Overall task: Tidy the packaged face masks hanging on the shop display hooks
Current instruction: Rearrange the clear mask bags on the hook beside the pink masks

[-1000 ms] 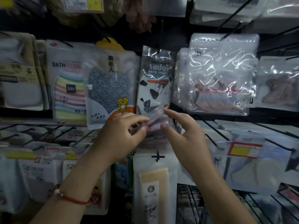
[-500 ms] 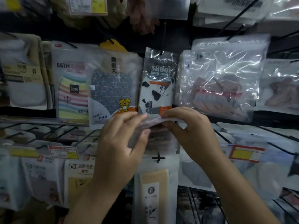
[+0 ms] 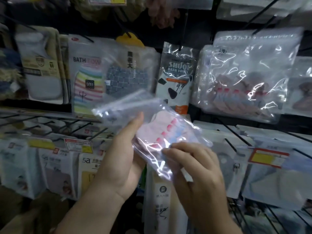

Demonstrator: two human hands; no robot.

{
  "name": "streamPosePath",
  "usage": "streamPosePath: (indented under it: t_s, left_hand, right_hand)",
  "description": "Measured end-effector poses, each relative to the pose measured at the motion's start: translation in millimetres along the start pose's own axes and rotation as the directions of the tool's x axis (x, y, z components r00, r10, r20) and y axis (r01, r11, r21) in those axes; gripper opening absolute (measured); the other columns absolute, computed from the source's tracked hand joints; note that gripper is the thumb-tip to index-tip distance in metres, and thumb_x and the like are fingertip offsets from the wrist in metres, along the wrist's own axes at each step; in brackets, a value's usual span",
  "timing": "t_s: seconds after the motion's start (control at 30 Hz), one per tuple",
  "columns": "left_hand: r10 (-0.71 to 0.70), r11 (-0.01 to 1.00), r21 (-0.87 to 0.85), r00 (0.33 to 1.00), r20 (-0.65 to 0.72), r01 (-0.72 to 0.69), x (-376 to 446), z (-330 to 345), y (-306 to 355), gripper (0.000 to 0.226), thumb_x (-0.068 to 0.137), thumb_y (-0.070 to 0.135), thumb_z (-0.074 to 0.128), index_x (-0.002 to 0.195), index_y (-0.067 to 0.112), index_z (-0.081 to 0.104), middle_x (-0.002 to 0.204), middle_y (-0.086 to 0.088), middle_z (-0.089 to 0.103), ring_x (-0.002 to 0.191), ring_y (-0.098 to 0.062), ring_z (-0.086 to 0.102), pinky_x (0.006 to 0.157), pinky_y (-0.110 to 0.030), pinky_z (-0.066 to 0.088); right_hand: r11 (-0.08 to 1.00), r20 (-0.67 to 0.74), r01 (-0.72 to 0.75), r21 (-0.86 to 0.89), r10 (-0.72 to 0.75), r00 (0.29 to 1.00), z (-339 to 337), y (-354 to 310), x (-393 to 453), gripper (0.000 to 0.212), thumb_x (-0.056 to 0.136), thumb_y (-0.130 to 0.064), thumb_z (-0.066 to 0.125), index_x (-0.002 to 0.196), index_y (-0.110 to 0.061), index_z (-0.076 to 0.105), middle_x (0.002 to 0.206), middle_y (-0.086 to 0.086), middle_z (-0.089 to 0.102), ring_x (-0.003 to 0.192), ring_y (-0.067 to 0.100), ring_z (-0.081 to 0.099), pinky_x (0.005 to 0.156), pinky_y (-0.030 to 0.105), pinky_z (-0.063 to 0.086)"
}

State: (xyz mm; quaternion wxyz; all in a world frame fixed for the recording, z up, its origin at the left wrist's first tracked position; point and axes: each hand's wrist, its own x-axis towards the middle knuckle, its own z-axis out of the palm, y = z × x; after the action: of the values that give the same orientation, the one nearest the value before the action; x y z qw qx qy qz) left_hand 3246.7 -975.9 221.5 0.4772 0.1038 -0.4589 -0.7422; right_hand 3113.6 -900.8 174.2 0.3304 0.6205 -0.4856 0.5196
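Observation:
A clear zip bag [image 3: 157, 125] with pink, red and blue fabric inside is off the hooks, tilted in front of the display. My left hand [image 3: 121, 159] holds it from the left, thumb along its face and fingers hidden behind. My right hand [image 3: 197, 169] pinches its lower edge from the right. A larger clear bag [image 3: 244, 76] with similar pink and blue pieces hangs on a hook at the upper right. Packaged face masks [image 3: 273, 179] hang on the lower hooks to the right and lower left [image 3: 18, 168].
Bath towel packs [image 3: 87, 76] and a cow-print pack [image 3: 177, 78] hang in the middle row. Bare black wire hooks [image 3: 55, 127] stick out at the left and at the right [image 3: 233, 132]. A yellow price tag [image 3: 268, 157] and a tall pack [image 3: 162, 196] sit below.
The clear bag has come off the hook area and now lies flat and tilted between both hands. Both hands dropped lower and toward me.

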Motion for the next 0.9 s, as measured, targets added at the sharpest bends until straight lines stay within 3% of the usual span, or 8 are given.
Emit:
streamPosePath:
  t_s: [0.2,0.33,0.47,0.53,0.6,0.73,0.8,0.9]
  left_hand:
    - [0.123,0.984,0.15,0.976,-0.18,-0.096,10.4,-7.2,-0.7,0.053,0.079,0.031,0.075,0.124,0.005,0.064,0.111,-0.021,0.072,0.099,-0.039,0.072,0.088,-0.054,0.055]
    - [0.19,0.95,0.269,0.977,-0.096,-0.159,21.0,-0.1,7.5,0.042,0.075,0.029,0.082,0.111,0.011,0.07,0.101,-0.019,0.075,0.089,-0.035,0.074,0.08,-0.049,0.058]
    - [0.157,0.887,0.416,0.978,0.138,-0.201,26.5,21.2,17.0,0.021,0.078,0.024,0.073,0.094,0.009,0.076,0.09,-0.015,0.077,0.081,-0.032,0.075,0.063,-0.035,0.06]
    - [0.147,0.855,0.462,0.964,0.222,-0.237,31.0,32.3,19.4,0.013,0.08,0.019,0.074,0.09,0.013,0.078,0.09,-0.01,0.078,0.085,-0.029,0.075,0.064,-0.033,0.061]
    - [0.15,0.824,0.482,0.934,0.324,-0.299,35.4,44.6,20.9,0.009,0.077,0.019,0.072,0.08,0.023,0.08,0.088,0.002,0.078,0.08,-0.018,0.075,0.062,-0.029,0.059]
    - [0.126,0.852,0.431,0.915,0.383,-0.298,45.2,57.7,20.0,0.021,0.07,0.016,0.073,0.09,0.016,0.079,0.086,-0.006,0.078,0.079,-0.019,0.074,0.065,-0.028,0.059]
    - [0.098,0.825,0.477,0.908,0.407,-0.303,48.4,62.4,21.3,0.033,0.072,0.021,0.073,0.103,0.013,0.076,0.091,-0.011,0.077,0.078,-0.02,0.073,0.064,-0.03,0.059]
    - [0.142,0.783,0.502,0.892,0.43,-0.367,56.9,77.4,40.1,0.042,0.081,0.033,0.071,0.12,0.016,0.066,0.094,-0.006,0.076,0.065,-0.008,0.069,0.052,-0.019,0.052]
  right_hand:
    - [0.98,0.324,-0.147,0.134,0.096,0.941,-24.9,-7.8,-3.1,0.061,0.066,-0.064,0.075,0.121,-0.039,0.064,0.134,-0.019,0.048,0.127,0.013,0.046,0.101,0.026,0.04]
    - [0.907,0.366,-0.295,0.301,0.175,0.914,-54.0,-16.2,29.3,0.059,0.068,-0.072,0.066,0.12,-0.044,0.062,0.141,-0.017,0.046,0.137,0.006,0.04,0.105,0.009,0.031]
    - [0.984,0.192,-0.178,-0.024,0.179,0.965,-72.8,-3.2,82.1,0.058,0.086,-0.054,0.061,0.139,-0.042,0.042,0.153,-0.014,0.029,0.141,0.004,0.028,0.112,0.028,0.033]
    - [0.981,0.204,-0.175,-0.086,0.189,0.961,-82.5,8.2,111.9,0.064,0.092,-0.041,0.06,0.149,-0.039,0.031,0.16,-0.013,0.017,0.149,0.011,0.014,0.119,0.046,0.025]
    - [0.979,0.27,-0.137,-0.152,0.175,0.947,-93.2,18.5,136.2,0.065,0.095,-0.037,0.059,0.152,-0.035,0.028,0.16,-0.009,0.02,0.15,0.015,0.012,0.12,0.047,0.02]
    - [0.937,0.394,-0.166,-0.306,0.283,0.874,-117.2,30.3,167.2,0.035,0.084,-0.037,0.073,0.117,-0.035,0.062,0.109,-0.012,0.062,0.104,0.005,0.057,0.089,0.019,0.043]
    - [0.932,0.404,-0.216,-0.292,0.325,0.855,-130.3,36.4,176.1,0.021,0.077,-0.033,0.081,0.091,-0.031,0.065,0.085,-0.01,0.065,0.076,0.0,0.059,0.071,0.012,0.045]
    - [0.92,0.411,-0.204,-0.334,0.337,0.847,-146.2,44.9,185.4,0.022,0.072,-0.033,0.084,0.082,-0.03,0.064,0.077,-0.011,0.067,0.068,-0.001,0.059,0.064,0.011,0.045]
